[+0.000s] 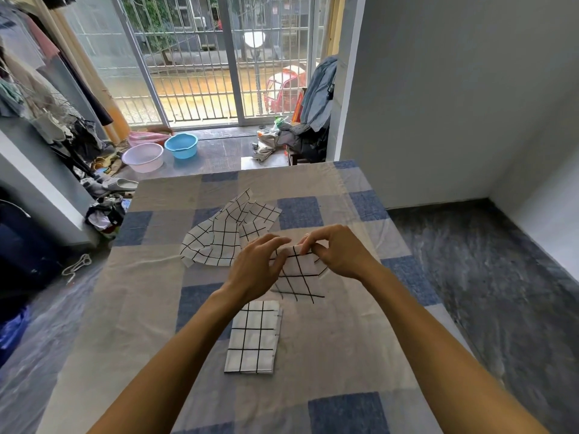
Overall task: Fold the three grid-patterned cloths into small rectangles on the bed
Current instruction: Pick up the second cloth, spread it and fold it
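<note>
Nearest the lens, the left forearm and the right forearm reach in from the bottom edge over the bed, which is covered in a sheet of blue, grey and beige checks. Between the two forearms lies the folded cloth, a small white rectangle with black grid lines, flat on the sheet.

Just beyond the folded cloth and slightly to its right is the second grid cloth, partly folded, with its lower part on the sheet and its upper edge lifted. The left hand has its fingers curled onto the upper left edge of this cloth and grips it. The right hand pinches the upper right edge between thumb and bent fingers. The two hands are close together.

Farther beyond the folded cloth and to its left lies the crumpled grid cloth, unfolded and rumpled, with no hand on it.

Past the far end of the bed, well beyond the folded cloth, a blue basin and a pale pink basin sit on the floor beside each other. Behind them stands a barred glass door. Hanging clothes fill the far left, and a denim jacket hangs at the far right of the door.
</note>
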Demonstrator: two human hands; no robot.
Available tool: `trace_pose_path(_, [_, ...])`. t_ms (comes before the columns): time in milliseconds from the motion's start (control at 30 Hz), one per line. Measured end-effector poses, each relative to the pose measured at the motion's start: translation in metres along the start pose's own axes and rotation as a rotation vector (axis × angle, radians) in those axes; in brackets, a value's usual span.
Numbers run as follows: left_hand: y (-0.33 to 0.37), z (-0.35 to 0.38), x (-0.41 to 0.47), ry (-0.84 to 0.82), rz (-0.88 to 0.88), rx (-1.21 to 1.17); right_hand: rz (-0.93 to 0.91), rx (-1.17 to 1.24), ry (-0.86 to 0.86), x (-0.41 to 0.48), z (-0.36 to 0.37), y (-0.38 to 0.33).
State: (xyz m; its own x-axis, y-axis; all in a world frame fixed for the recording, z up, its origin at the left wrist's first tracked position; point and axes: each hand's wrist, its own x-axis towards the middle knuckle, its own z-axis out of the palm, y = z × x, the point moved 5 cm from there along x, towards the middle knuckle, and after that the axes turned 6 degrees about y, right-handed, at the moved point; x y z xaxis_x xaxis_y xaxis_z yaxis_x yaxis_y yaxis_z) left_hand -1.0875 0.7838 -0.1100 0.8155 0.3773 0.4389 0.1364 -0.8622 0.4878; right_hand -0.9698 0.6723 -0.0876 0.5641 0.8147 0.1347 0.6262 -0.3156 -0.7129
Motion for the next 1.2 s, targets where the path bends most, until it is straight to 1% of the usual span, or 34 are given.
trace_pose_path(233, [0.005,0.0,-0.003,0.028,-0.064,-0.117,-0.031,0.033,-0.001,-0.001,0.001,-0.002])
trace_pose_path(367, [0.002,0.0,-0.004,0.034,-0.084,-0.122,-0.003,0.081,0.054,-0.005,0.003,0.0])
trace_pose_path(433, [0.001,-0.001,-0.003,0.039,-0.087,-0.101,-0.019,0.047,0.047,-0.005,0.007,-0.001])
trace_pose_path(500, [0.002,-0.003,-0.002,0.044,-0.065,-0.079,-0.083,-0.062,0.044,-0.004,0.011,-0.004])
trace_pose_path(600, [0.007,-0.007,0.0,0.073,-0.032,-0.044,-0.138,-0.139,0.09,-0.001,0.01,-0.006])
trace_pose_path(900, [0.001,-0.019,-0.008,0.128,-0.003,0.097,-0.112,-0.088,0.261,0.001,-0.005,0.004])
trace_pose_path(1000, [0.0,-0.023,-0.013,0.141,0.034,0.15,-0.104,-0.113,0.276,0.001,-0.01,0.007])
trace_pose_path(1200, [-0.013,-0.028,-0.022,0.149,0.038,0.238,-0.07,-0.123,0.325,-0.003,-0.018,0.018])
